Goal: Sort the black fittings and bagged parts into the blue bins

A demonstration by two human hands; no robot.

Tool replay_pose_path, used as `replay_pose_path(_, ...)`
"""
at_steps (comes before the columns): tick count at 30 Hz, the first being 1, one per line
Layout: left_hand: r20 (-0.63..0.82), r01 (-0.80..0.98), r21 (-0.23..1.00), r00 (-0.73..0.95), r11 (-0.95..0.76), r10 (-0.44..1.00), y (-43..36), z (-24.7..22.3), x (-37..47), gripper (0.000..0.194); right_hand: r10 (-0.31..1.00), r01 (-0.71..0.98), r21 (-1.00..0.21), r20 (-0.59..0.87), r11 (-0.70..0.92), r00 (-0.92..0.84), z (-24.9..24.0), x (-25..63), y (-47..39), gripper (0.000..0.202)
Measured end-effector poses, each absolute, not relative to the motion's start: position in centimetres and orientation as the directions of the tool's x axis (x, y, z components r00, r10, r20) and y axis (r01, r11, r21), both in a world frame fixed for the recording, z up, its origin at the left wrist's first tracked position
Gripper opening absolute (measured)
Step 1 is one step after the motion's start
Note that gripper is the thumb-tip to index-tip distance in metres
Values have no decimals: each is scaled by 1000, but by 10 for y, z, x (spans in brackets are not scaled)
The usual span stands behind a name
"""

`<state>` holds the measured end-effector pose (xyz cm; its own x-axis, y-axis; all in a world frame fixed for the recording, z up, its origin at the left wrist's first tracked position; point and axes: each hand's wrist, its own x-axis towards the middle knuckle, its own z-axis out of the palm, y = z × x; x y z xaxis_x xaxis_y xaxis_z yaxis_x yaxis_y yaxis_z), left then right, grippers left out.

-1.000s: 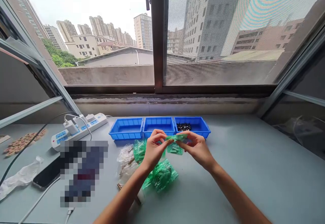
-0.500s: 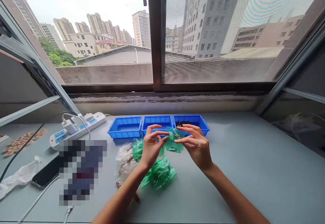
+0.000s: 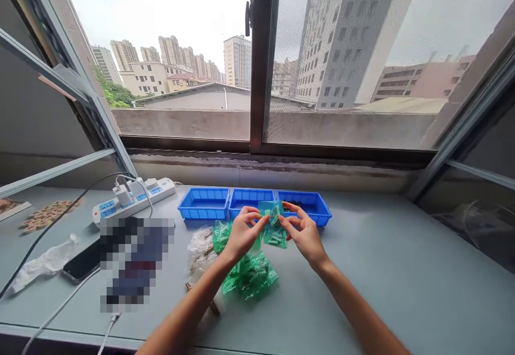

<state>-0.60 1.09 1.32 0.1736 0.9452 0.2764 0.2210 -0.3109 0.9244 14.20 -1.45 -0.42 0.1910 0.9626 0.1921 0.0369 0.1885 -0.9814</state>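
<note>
Between my two hands, a small clear green plastic packet [image 3: 275,235] with small pieces inside is held up in front of the blue bins. My left hand [image 3: 244,233] pinches its left edge between thumb and fingers. On the opposite edge, my right hand [image 3: 306,236] closes its thumb and index finger, with the other fingers bent behind. Below the hands lies a pile of similar green packets [image 3: 253,275], and another green bunch [image 3: 222,236] sits partly behind my left hand. Clear plastic bags [image 3: 200,248] with brownish pieces rest left of the pile, partly covered by my left forearm.
Three blue bins stand in a row at the back: left [image 3: 204,205], middle [image 3: 251,196] and right [image 3: 317,210], the last with dark small parts. To the left are a power strip [image 3: 139,200], a dark phone [image 3: 86,258], cables and crumpled white plastic [image 3: 50,264]. A window rises behind.
The view has tilted up slightly and shifted left. My right hand's fingers have drawn in from a spread pose to a pinch on the packet's edge.
</note>
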Motion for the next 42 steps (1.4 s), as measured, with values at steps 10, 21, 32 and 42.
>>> replay_pose_path(10, 521, 623, 695, -93, -359, 849, 27, 35, -30, 31, 922, 678, -703, 375, 215, 96, -5, 154, -16, 17)
replay_pose_path(21, 428, 889, 412, 6, -201, 904, 61, 42, -3, 27, 987, 839, -524, 133, 148, -90, -14, 153, -17, 42)
replay_pose_path(32, 353, 933, 311, 64, -181, 934, 61, 32, 7, 23, 983, 845, -508, 151, 166, -102, -3, 152, -20, 32)
replay_pose_path(42, 394, 941, 217, 160, -261, 905, 54, 29, -2, 34, 983, 783, -607, 179, 138, -35, -10, 156, -14, 42)
